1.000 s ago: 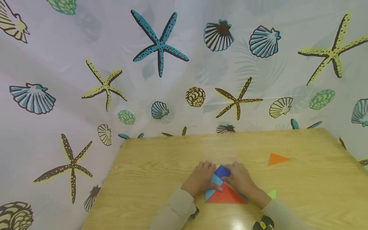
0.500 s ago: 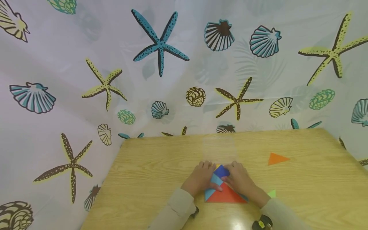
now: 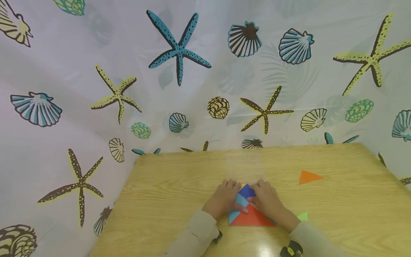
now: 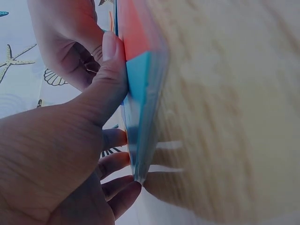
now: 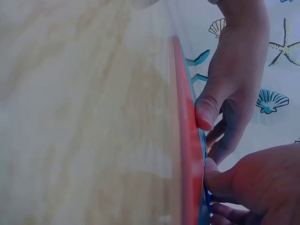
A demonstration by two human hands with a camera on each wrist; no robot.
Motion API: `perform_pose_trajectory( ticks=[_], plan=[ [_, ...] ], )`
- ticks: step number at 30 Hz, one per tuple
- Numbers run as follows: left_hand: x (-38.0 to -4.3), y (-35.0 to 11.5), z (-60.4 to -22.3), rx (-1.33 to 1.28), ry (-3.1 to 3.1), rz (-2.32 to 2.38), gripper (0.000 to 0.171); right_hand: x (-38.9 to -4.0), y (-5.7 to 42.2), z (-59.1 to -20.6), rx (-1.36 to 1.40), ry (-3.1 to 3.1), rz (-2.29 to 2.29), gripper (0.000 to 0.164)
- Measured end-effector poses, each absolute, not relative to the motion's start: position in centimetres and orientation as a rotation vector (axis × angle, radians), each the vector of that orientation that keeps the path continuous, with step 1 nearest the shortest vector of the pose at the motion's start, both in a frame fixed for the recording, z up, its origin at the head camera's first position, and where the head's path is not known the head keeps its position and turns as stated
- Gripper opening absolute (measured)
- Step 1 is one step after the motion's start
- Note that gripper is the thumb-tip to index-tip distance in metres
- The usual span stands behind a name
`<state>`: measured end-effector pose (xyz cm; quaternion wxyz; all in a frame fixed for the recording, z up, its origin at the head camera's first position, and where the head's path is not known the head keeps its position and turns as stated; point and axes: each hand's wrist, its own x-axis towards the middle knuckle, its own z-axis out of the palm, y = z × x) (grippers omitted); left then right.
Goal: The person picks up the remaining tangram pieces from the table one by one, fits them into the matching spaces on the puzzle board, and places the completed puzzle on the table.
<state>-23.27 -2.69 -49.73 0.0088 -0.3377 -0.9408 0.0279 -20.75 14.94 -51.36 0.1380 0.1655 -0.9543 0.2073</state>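
Tangram pieces lie together in a thin square in front of me. A large red triangle (image 3: 255,219) forms its near side, with light blue pieces (image 3: 241,200) to the left and a bit of yellow piece (image 3: 244,185) at the far side. My left hand (image 3: 223,200) rests over the left side, thumb on the pieces and fingertips spread along the edge in the left wrist view. With thumb and fingers, my right hand (image 3: 268,201) pinches a dark blue piece (image 3: 246,191) near the far middle. Both hands cover parts of the square.
An orange triangle (image 3: 309,177) lies apart at the right on the wood-grain table (image 3: 179,185). Part of a light green piece (image 3: 303,216) shows beside the right forearm. Beyond the square lies a faint transparent sheet (image 3: 245,166). Shell-patterned cloth (image 3: 205,75) encloses the table.
My right hand has shifted very slightly left and inward, and less of the dark blue piece shows. The left hand has stayed put.
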Motion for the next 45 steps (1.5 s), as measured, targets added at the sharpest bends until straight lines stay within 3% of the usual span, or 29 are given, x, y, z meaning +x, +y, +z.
perform_pose_trajectory(
  ticks=[10, 22, 31, 38, 45],
  plan=[
    [-23.5, -2.7, -50.1, -1.051, -2.939, 0.089, 0.097, -20.0, 15.2, -50.5, 0.460, -2.714, 0.635, 0.045],
    [-23.8, -2.7, -50.2, -1.005, -3.011, 0.060, 0.099, -18.7, 22.7, -48.0, 0.540, -2.908, 0.801, 0.012],
    [-23.9, -2.9, -50.6, -1.014, -3.013, 0.042, 0.098, -17.1, 27.2, -47.9, 0.868, -2.987, 0.925, 0.014],
    [-23.9, -2.7, -51.0, -1.013, -3.021, 0.032, 0.100, -16.0, 28.6, -48.3, 0.912, -3.017, 0.836, 0.035],
    [-23.8, -2.7, -51.0, -1.013, -3.021, 0.026, 0.099, -15.6, 28.9, -48.7, 0.947, -2.974, 0.889, 0.030]
  ],
)
